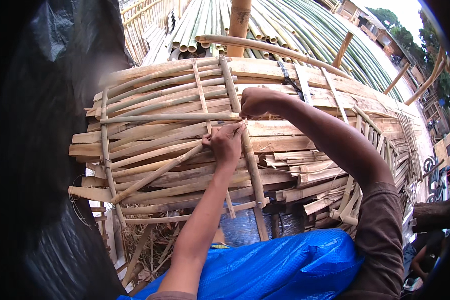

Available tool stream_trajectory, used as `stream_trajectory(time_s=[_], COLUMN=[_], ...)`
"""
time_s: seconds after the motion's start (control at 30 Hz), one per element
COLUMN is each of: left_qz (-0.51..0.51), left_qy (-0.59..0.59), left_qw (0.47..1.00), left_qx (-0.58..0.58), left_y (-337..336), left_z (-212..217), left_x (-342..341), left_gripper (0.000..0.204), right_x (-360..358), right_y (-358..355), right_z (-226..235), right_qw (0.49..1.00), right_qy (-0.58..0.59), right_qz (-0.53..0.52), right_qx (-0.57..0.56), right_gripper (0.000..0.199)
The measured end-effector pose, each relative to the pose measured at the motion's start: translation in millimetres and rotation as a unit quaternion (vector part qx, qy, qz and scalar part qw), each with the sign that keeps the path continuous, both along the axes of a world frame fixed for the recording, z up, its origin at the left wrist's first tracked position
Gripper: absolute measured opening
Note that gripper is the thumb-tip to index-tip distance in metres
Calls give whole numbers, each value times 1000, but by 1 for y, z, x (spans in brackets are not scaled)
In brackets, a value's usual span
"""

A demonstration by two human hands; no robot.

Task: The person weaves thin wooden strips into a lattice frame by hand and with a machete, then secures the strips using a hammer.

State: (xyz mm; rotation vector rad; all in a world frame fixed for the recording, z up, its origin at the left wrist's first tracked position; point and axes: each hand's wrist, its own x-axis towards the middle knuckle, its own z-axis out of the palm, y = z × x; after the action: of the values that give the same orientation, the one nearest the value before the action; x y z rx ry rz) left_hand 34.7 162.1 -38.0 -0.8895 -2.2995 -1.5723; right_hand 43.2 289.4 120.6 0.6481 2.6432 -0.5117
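Note:
A bamboo lattice panel, with slats [170, 118] tied across thicker end poles [251, 167], lies before me. My left hand [226, 144] is closed at the joint where a slat meets the right-hand pole, its fingertips pressed to the pole. Beside its thumb ends a diagonal bamboo stick [157, 174]. Just above, my right hand [256, 102] is curled into a fist over the same pole, almost touching the left fingertips. What either hand grips is too small or hidden to make out.
Stacked wooden planks [280, 129] lie under the panel, with split bamboo pieces [312, 175] to the right. A blue tarp [285, 262] covers the near side. Black sheeting [60, 150] hangs at left. Long bamboo poles [295, 47] and a thick post [239, 25] stand beyond.

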Motion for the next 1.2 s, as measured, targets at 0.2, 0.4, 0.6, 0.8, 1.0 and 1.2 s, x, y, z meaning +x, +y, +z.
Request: stream_trajectory(time_s=[0.2, 0.4, 0.6, 0.8, 1.0, 1.2], left_qz=[16, 17, 4, 8, 20, 18], left_qy=[20, 66, 86, 88, 122, 166], left_qw=[1000, 998, 996, 996, 992, 986], left_qx=[10, -4, 7, -9, -22, -29], left_y=[0, -1, 0, -3, -3, -3], left_z=[-8, -10, -11, -11, -11, -13], left_x=[-1, -1, -3, -1, 0, 0], left_gripper=[12, 16, 11, 7, 9, 9], right_x=[-13, -48, -52, -46, -46, -49], right_y=[-4, -22, -39, -28, -30, -30], right_z=[6, 1, -31, -21, -27, -31], right_qw=[992, 978, 984, 994, 991, 987], right_qy=[-40, -97, -56, -18, -9, -4], right_qz=[77, 117, 42, 91, 120, 131], right_qx=[89, 145, 164, 58, 60, 88], right_gripper=[21, 21, 21, 23, 24, 23])
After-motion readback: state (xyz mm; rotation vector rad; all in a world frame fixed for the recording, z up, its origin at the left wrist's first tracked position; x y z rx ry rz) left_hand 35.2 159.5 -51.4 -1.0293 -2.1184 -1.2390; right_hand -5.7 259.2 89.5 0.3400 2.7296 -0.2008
